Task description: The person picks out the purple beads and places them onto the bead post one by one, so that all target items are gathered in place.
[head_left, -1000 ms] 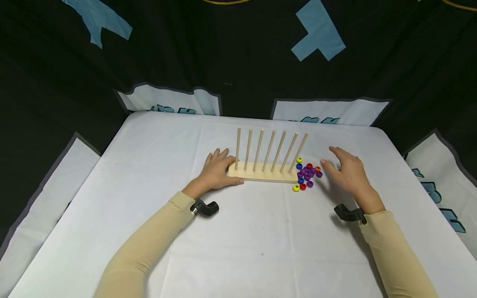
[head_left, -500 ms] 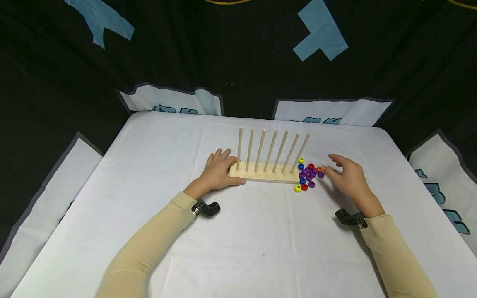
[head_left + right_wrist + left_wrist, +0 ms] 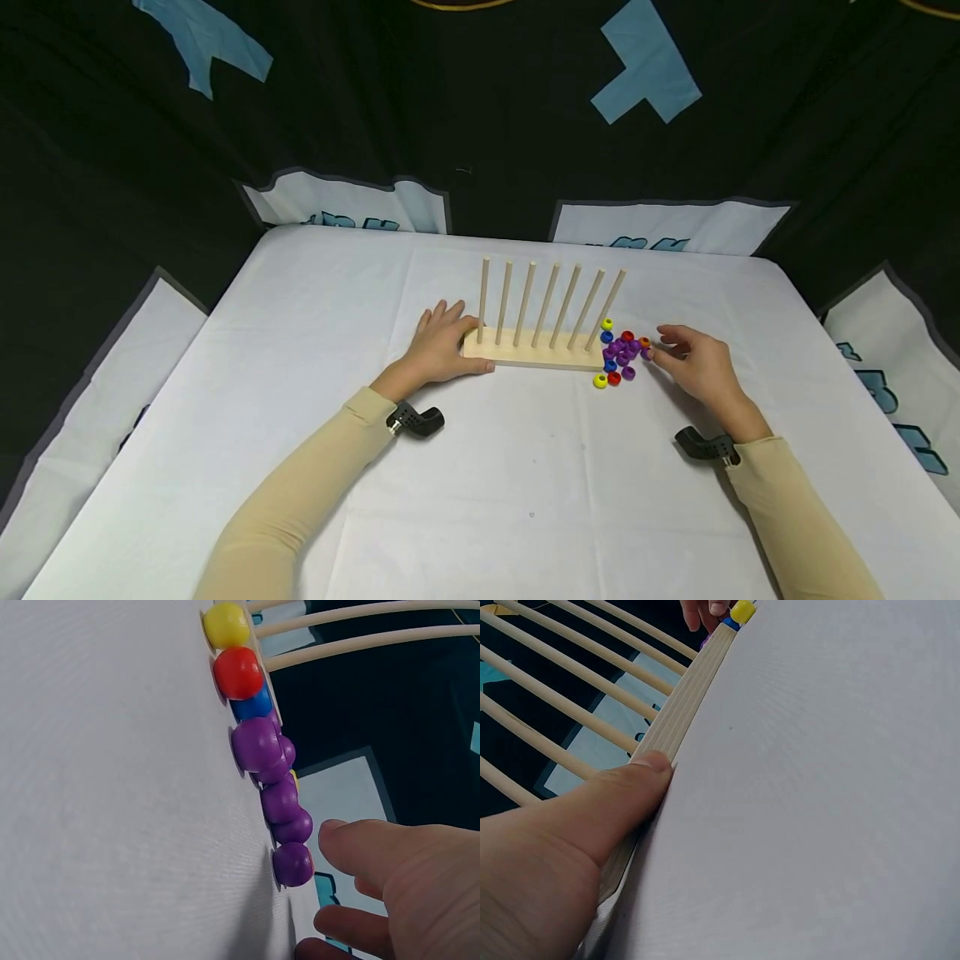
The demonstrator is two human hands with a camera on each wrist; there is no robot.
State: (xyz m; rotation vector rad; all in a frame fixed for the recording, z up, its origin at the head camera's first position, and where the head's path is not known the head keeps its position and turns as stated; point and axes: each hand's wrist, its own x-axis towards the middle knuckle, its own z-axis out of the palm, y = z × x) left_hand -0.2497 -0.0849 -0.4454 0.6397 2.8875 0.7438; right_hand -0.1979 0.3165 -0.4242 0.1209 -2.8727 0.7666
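My left hand [image 3: 437, 348] grips the left end of a wooden peg stand [image 3: 532, 357] whose upright pegs are bare. The left wrist view shows the thumb [image 3: 634, 784] lying along the front edge of its base. Beside the stand's right end lies a cluster of round beads, mostly purple. My right hand [image 3: 697, 362] hovers at the cluster's right side, fingers loosely bent and apart, with nothing between them. Its fingertips are right by an orange bead [image 3: 645, 342] and a purple bead [image 3: 292, 864].
Yellow beads [image 3: 601, 381], red beads [image 3: 614, 377] and blue beads [image 3: 607, 337] lie among the purple ones. A white cloth [image 3: 465, 492] covers the table. Dark curtains [image 3: 502, 108] with blue patches hang behind it.
My right hand has come down and closer to the beads, its fingers bending more toward the thumb. My left hand keeps its hold on the stand.
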